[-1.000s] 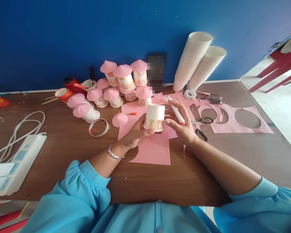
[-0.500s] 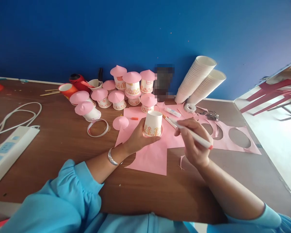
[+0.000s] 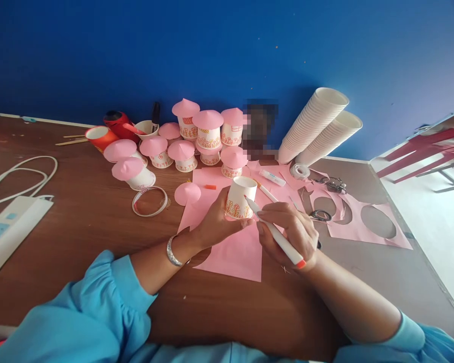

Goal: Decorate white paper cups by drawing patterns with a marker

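Note:
My left hand (image 3: 217, 219) is wrapped round the side and lower rim of a white paper cup (image 3: 239, 194), which has orange and yellow flowers drawn along its lower part. Between the fingers of my right hand (image 3: 289, 232) is a white marker pen (image 3: 280, 237) with a red end. Its tip is at the cup's right side; whether it touches cannot be made out. Pink paper (image 3: 238, 257) lies under the cup. A pink paper cone (image 3: 187, 193) and an orange pen cap (image 3: 211, 187) lie to the left, and another marker (image 3: 267, 191) lies behind my right hand.
Several decorated cups with pink cone roofs (image 3: 208, 128) stand at the back, left of tall stacks of paper cups (image 3: 314, 123). Scissors (image 3: 321, 216), a tape roll (image 3: 299, 172) and cut pink sheets (image 3: 363, 237) lie right. A tape ring (image 3: 149, 201) and power strip (image 3: 15, 232) are left.
My right hand has moved left and slightly down, bringing the marker's tip to the cup. The scissors behind it now show. The cup remains in my left hand.

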Action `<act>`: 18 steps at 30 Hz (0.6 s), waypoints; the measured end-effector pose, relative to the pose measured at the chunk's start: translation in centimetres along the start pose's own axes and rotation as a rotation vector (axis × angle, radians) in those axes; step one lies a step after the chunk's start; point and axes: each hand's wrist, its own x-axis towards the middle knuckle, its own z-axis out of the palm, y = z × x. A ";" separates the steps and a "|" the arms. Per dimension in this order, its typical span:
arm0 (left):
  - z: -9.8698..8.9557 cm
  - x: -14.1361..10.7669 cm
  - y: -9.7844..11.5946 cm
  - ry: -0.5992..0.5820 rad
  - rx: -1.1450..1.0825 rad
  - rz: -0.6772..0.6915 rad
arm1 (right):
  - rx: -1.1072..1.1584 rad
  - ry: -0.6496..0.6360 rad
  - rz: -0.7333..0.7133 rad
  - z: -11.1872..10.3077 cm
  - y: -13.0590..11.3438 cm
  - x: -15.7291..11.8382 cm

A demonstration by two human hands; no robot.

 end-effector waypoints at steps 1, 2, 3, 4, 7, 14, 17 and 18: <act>0.0 0.0 0.0 -0.004 0.013 -0.004 | 0.007 0.001 -0.002 0.2 0.2 -0.1; 0.0 0.0 -0.1 -0.006 0.029 -0.009 | 0.011 0.003 -0.003 0.3 0.4 -0.2; -0.1 0.0 -0.1 -0.008 0.048 -0.014 | 0.015 0.008 -0.009 0.4 0.6 -0.3; -0.1 0.0 -0.1 -0.009 0.066 -0.019 | 0.016 0.015 -0.016 0.6 0.8 -0.4; -0.2 0.0 -0.1 -0.010 0.074 -0.025 | 0.019 0.028 -0.042 0.9 1.2 -0.9; -0.1 0.0 -0.1 -0.025 0.044 -0.050 | 0.055 -0.016 -0.006 0.5 1.2 -0.8; -0.1 0.0 -0.1 -0.026 0.030 -0.075 | 0.045 -0.017 0.031 0.3 1.0 -0.6; -0.1 0.0 -0.1 -0.029 0.025 -0.085 | 0.039 -0.011 0.035 0.3 0.9 -0.6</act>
